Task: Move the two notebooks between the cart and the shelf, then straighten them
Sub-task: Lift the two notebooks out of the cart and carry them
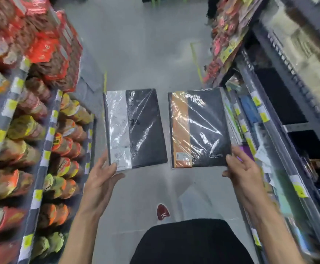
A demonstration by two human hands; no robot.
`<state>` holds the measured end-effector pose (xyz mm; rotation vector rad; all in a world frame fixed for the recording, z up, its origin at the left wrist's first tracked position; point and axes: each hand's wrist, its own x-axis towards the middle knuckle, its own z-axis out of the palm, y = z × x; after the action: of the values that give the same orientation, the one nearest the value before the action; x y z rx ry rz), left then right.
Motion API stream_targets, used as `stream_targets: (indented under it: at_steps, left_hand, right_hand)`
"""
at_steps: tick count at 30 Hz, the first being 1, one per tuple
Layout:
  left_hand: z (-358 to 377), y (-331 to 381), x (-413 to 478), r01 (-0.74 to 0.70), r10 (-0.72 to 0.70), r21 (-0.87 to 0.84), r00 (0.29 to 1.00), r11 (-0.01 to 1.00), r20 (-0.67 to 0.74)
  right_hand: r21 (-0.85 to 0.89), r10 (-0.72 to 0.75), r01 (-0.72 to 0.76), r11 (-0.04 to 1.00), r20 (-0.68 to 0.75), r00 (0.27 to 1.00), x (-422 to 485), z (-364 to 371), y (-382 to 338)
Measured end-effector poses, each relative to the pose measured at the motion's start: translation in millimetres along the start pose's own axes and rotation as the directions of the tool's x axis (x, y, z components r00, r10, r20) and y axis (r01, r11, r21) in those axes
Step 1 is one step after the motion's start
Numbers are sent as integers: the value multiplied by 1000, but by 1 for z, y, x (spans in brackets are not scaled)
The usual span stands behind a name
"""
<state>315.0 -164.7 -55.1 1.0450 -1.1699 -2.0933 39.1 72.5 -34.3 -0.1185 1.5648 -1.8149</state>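
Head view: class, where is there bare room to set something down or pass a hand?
Bare grey floor runs down the aisle between the snack shelves and the stationery shelves. A gap lies between the white-striped notebook and the orange-striped notebook. Both shelves are crowded.

Both notebooks, the white-striped one (134, 128) left of centre and the orange-striped one (199, 128) right of centre, wore glossy, crinkled clear plastic wrap. The floor (144, 44) at upper centre looked smooth, matt grey.
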Motion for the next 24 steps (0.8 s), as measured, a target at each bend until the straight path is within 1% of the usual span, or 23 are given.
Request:
stream_targets:
  at_steps: [2,3,5,8,10,13,15,19,20,22,24]
  left_hand:
    - [9,8,39,66,-67,21,998,998,21]
    - [17,13,58,97,-98,29,994,995,45]
    - [36,22,97,139,-145,61,983,988,115]
    - [72,30,149,147,-168,120,968,982,187]
    - [96,32,183,154,-186,154,957,976,222]
    - [137,35,221,201,-260,241,934,950,245]
    - [163,37,247,206,-303,301,896,931,324]
    - [202,39,295,254,-370,328,855,910,365]
    - [210,38,305,262,-396,362,839,895,372]
    - [228,36,329,249,-433,422,794,872,426]
    - [247,35,353,258,-480,471,755,844,446]
  right_hand:
    - [36,6,-2,999,-91,996,13,-3,-2]
    - [58,13,-4,998,-153,988,21,-6,-1]
    - [105,26,-2,994,-230,973,37,-14,2]
    - [169,34,25,985,-334,942,61,-24,3]
    - [209,68,19,978,-398,915,78,-29,1]
    - [256,93,31,966,-458,884,98,-37,0]
    - [273,97,47,961,-490,866,111,-41,-5]
    - [349,125,78,934,-522,844,131,-45,-7]
    - [364,134,84,928,-535,834,134,-47,-5]
    - [398,156,110,911,-579,800,143,-51,-2]
    - [421,185,126,898,-622,761,154,-51,0]
